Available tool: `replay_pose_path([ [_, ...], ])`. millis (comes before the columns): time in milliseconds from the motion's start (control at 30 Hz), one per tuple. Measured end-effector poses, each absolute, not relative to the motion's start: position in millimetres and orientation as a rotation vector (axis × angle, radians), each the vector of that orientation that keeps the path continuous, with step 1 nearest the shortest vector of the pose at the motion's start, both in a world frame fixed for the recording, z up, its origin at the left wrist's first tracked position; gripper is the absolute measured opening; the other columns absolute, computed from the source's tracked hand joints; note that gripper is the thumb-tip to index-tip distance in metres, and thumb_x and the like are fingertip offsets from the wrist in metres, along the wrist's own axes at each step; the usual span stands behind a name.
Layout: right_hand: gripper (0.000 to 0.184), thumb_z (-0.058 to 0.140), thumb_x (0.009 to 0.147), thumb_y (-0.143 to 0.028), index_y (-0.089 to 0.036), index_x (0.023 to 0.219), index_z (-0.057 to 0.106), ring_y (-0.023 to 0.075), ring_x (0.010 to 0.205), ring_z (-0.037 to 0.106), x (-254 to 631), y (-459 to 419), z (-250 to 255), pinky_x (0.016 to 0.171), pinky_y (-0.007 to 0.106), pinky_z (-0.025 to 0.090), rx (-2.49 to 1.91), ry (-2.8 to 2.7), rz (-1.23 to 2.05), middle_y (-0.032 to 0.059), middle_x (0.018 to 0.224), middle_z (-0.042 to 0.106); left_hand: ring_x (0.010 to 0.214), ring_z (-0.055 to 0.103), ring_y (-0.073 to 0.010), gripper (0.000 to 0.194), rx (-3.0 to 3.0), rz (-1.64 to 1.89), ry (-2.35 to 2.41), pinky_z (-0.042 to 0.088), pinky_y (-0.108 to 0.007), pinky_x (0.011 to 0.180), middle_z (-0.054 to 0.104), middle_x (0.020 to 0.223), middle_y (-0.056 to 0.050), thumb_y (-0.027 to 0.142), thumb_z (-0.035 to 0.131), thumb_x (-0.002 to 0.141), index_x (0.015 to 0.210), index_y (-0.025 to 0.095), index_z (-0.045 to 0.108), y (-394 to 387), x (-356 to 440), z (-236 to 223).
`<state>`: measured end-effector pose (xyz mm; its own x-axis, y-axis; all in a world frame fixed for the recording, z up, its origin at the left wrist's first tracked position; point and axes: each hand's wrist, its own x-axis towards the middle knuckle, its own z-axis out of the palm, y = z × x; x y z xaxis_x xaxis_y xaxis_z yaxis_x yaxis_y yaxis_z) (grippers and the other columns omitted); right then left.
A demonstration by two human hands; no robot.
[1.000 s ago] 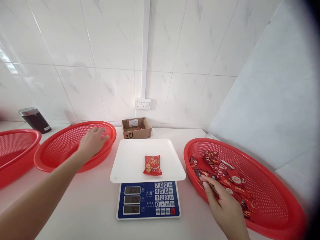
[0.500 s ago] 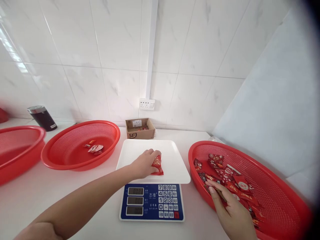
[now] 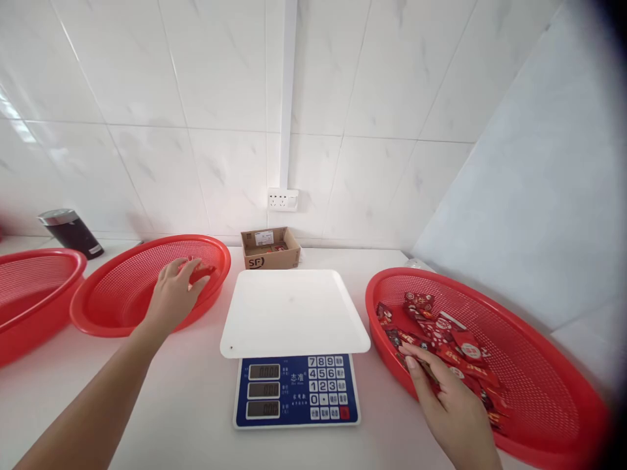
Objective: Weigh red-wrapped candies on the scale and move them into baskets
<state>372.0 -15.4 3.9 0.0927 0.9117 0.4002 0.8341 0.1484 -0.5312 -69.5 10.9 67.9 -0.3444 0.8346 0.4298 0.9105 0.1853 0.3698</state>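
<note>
My left hand reaches over the near rim of the middle red basket, its fingers pinching a small red snack packet. The white pan of the blue digital scale in front of me is bare. My right hand rests in the right red basket, fingers bent over the pile of red snack packets; whether it grips one I cannot make out.
A third red basket lies at the far left. A small cardboard box stands against the tiled wall behind the scale, below a wall socket. A black and silver canister sits at the back left.
My left hand picked the red packet off the scale pan and carried it left over the middle basket. The pan is now bare. My right hand stayed in the right basket.
</note>
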Motion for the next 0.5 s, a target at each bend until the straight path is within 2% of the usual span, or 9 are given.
replay_pose_path([
  [133,0.039,0.042,0.085,-0.051,-0.026,0.101,0.068,0.0245,0.098,0.066,368,-17,13,0.079,0.035,0.055,-1.683,-1.697,0.210,0.0050,0.107,0.071,0.128,0.037,-0.0342,0.044,-1.783,-0.824,-2.232,0.028,-0.056,0.106,0.054,0.128,-0.016,0.041,0.042,0.087,0.119,0.014,0.055,-9,-67,29],
  [300,0.037,0.043,0.087,-0.045,-0.023,0.105,0.066,0.0235,0.101,0.063,329,-11,35,0.088,0.038,0.051,-1.478,-1.726,0.358,0.0074,0.106,0.070,0.131,0.037,-0.0323,0.036,-1.588,-0.902,-1.949,0.020,-0.057,0.110,0.059,0.121,-0.016,0.036,0.039,0.090,0.114,0.015,0.056,-19,-49,-13],
  [400,0.034,0.045,0.088,-0.041,-0.021,0.108,0.064,0.0218,0.092,0.066,292,1,35,0.082,0.036,0.054,-1.321,-1.753,0.584,0.0085,0.101,0.070,0.132,0.037,-0.0301,0.028,-1.538,-1.019,-1.753,0.020,-0.055,0.111,0.061,0.116,-0.016,0.029,0.045,0.089,0.112,0.016,0.056,-20,-41,-24],
  [500,0.037,0.047,0.088,-0.035,-0.022,0.121,0.057,0.0217,0.098,0.065,267,15,27,0.085,0.037,0.053,-1.237,-1.780,0.692,0.0094,0.111,0.067,0.129,0.041,-0.0298,0.024,-1.635,-1.095,-1.570,0.025,-0.054,0.109,0.062,0.112,-0.016,0.022,0.050,0.086,0.109,0.016,0.056,-21,-40,-35],
])
